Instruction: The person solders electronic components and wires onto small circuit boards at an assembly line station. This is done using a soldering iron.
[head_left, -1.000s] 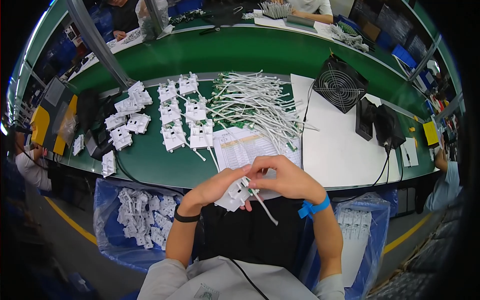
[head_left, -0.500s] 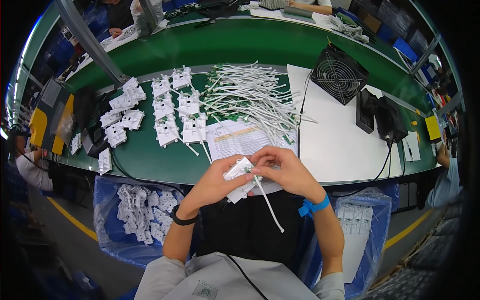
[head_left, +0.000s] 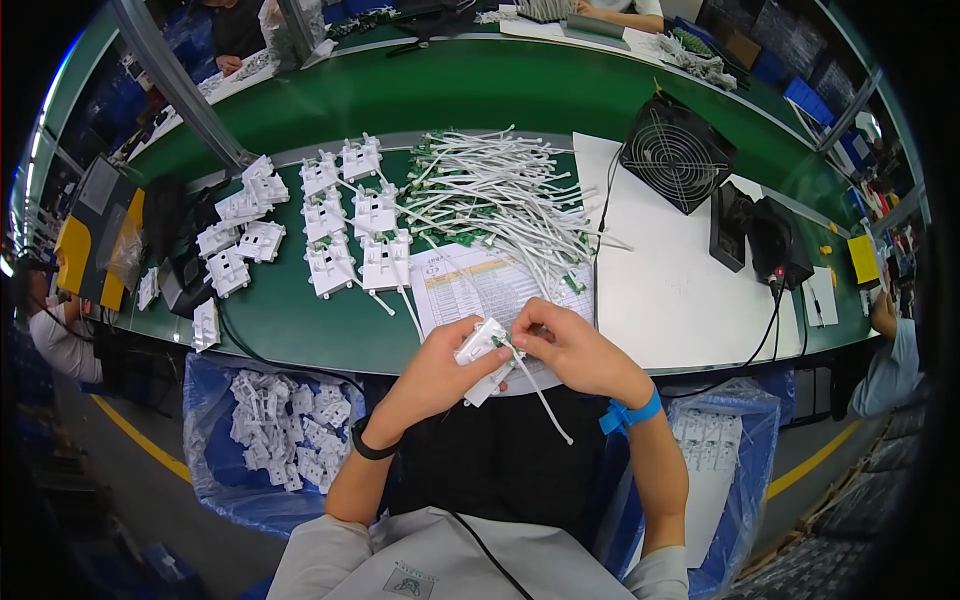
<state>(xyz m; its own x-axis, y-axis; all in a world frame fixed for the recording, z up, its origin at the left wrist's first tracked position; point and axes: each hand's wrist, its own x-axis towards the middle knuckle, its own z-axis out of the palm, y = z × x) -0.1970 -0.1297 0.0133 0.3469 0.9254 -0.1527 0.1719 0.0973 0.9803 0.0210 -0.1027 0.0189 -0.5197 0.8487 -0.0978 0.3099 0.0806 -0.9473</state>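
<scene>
My left hand is closed round a white plastic housing, held tilted just off the table's front edge. At the housing's upper right side sits a small green circuit board. From it a white cable hangs down to the right, its far end loose. My right hand pinches with thumb and forefinger at the cable's board end; the exact contact is partly hidden by the fingers. Behind my hands lies a printed sheet, and beyond it a pile of white cables with green boards.
Housings with cables stand in rows left of the pile, with loose housings farther left. At the right are a black fan and a black device. Blue lined bins flank my lap.
My right hand has drawn slightly right and down, its fingers more curled. The housing has shifted a little right, and the cable's loose end has swung up slightly.
</scene>
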